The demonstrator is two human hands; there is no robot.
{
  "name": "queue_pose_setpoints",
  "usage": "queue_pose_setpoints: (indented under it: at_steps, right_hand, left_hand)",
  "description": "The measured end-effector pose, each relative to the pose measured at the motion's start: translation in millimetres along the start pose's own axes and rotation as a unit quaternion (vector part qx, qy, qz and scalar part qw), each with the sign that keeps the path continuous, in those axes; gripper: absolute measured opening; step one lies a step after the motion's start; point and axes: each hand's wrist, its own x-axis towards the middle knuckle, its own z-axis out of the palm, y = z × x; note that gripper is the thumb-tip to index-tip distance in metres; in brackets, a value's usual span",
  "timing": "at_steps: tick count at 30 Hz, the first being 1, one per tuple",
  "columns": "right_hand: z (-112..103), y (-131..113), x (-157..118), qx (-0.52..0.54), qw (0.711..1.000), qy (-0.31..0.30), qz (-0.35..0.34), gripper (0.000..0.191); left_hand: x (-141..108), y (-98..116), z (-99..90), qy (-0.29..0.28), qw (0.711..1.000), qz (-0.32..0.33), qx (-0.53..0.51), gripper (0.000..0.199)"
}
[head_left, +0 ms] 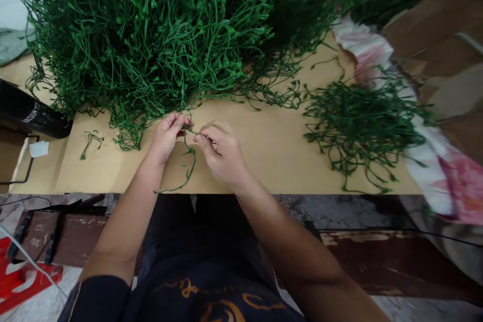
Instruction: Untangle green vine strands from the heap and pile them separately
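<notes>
Near the front of the tan work surface, my left hand (169, 133) pinches a thin green plastic stem (193, 161). Just to its right, my right hand (222, 151) is closed on a side strand of the same stem, thumb against forefinger. The stem's lower part curves down over the board toward its front edge. Beyond my hands rises a big heap of green artificial stems (158, 35) with small forked tips. A smaller pile of similar stems (366, 126) lies on the right.
A black bottle (33, 110) lies at the left, near a short loose sprig (90, 143). Pink and white cloth (433, 176) and brown cardboard (441, 50) are at the right. The tan board (271, 156) ends at my body; a red plastic object (26, 282) is at lower left.
</notes>
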Motion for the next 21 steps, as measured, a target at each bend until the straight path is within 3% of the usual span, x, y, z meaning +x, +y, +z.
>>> queue_pose_setpoints:
  at_steps: [3,7,9,14,18,20,21]
  right_hand:
    - [0.0,-10.0,-1.0,0.004,0.997,0.039,-0.062,0.017]
    - [12.3,-17.7,1.0,0.08,0.989,-0.042,-0.119,0.021]
    - [14.3,-17.5,1.4,0.095,0.987,-0.072,-0.107,0.022]
    - [5.3,-31.0,-16.6,0.117,0.99,-0.067,-0.049,0.023]
    - [-4.6,-59.7,-45.6,0.179,0.951,-0.182,-0.173,0.02]
    - [-15.8,-62.0,-50.4,0.168,0.943,-0.206,-0.202,0.018]
    - [-24.2,-58.0,-48.6,0.164,0.952,-0.191,-0.173,0.018]
  left_hand:
    - [2.9,1.2,1.1,0.022,0.999,-0.023,-0.016,0.018]
    - [1.8,3.8,3.3,0.076,0.996,-0.019,-0.037,0.022]
    - [0.8,3.8,5.6,0.092,0.995,-0.023,-0.028,0.024]
    - [2.1,3.3,8.1,0.123,0.992,-0.023,-0.011,0.023]
    - [3.1,6.7,4.2,0.192,0.98,-0.011,-0.055,0.021]
    - [0.4,6.9,5.6,0.16,0.987,-0.016,-0.024,0.021]
    - [-1.9,6.5,7.0,0.13,0.991,-0.021,-0.006,0.021]
